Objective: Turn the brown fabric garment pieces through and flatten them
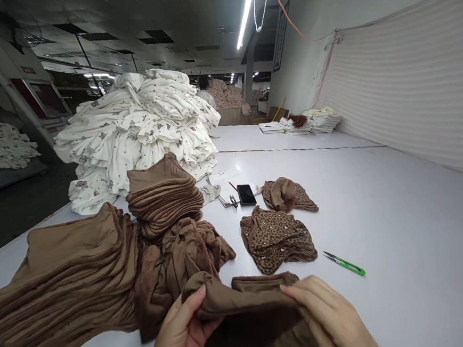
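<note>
Head view. Left hand [180,335]: palm turned up, thumb laid over the folded edge of a plain brown fabric piece [245,300], the other fingers hidden beneath it; the fingers are closed on the cloth. Right hand [333,315]: back shown, fingers [300,291] held together and curled over the same edge, pinching it. The piece lies at the near edge of the white worktop [399,219], bunched between the two hands; soft, matt knit, with a seamed band along the fold.

Listed to the left: a fanned stack of flat brown pieces [64,283] of the same cloth; behind it a smaller, neater stack [163,195]; between them a crumpled brown heap [185,252].

Listed beyond the hands: a pile of leopard-print pieces [277,239], brown with small pale spots; a second, looser leopard-print bundle [289,194] farther back. Green-handled thread snips [345,263] lie just right of the pile.

Further back: a black phone [246,194], face up, beside papers [224,179]; any writing on them is too small to be read. A tall mound of white printed garments [139,127] is recorded behind.
</note>
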`<action>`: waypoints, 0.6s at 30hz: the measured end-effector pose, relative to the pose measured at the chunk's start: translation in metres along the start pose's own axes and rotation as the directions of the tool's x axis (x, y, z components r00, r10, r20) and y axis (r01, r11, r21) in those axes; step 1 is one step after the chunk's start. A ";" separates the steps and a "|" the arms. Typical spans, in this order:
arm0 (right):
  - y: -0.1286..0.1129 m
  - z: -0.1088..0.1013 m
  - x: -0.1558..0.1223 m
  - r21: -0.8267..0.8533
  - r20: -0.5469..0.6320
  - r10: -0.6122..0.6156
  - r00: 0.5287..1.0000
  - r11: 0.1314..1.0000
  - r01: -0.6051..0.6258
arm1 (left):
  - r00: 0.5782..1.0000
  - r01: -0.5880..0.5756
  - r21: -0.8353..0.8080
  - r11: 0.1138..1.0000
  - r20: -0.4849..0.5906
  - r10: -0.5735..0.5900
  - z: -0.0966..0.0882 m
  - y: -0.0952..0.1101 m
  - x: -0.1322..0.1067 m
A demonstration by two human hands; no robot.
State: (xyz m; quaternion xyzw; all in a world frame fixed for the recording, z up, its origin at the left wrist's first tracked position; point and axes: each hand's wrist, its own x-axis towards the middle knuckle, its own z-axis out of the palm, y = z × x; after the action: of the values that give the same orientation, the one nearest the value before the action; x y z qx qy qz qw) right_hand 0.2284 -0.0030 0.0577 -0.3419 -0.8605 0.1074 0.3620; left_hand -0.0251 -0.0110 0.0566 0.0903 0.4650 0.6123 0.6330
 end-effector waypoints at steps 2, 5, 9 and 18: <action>0.010 -0.011 0.006 -0.025 -0.012 -0.045 0.999 0.999 0.044 | 0.999 -0.009 -0.030 1.000 0.049 0.010 0.011 0.006 -0.003; 0.022 -0.018 0.005 -0.157 -0.059 -0.147 0.987 0.978 0.136 | 0.987 0.018 -0.090 0.996 0.164 -0.003 0.018 0.005 -0.005; 0.016 -0.017 -0.002 -0.339 -0.051 -0.057 0.997 0.940 0.036 | 0.980 0.003 0.041 0.999 0.199 -0.012 0.019 -0.026 -0.002; -0.015 0.045 0.004 0.056 -0.105 0.169 0.980 0.985 -0.164 | 0.888 -0.011 0.160 0.987 0.456 -0.064 0.033 -0.065 -0.018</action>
State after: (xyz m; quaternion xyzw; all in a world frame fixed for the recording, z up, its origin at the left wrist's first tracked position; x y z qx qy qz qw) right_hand 0.1873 -0.0082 0.0342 -0.4094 -0.8051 0.1385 0.4063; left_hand 0.0459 -0.0269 0.0393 0.2762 0.3503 0.5259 0.7241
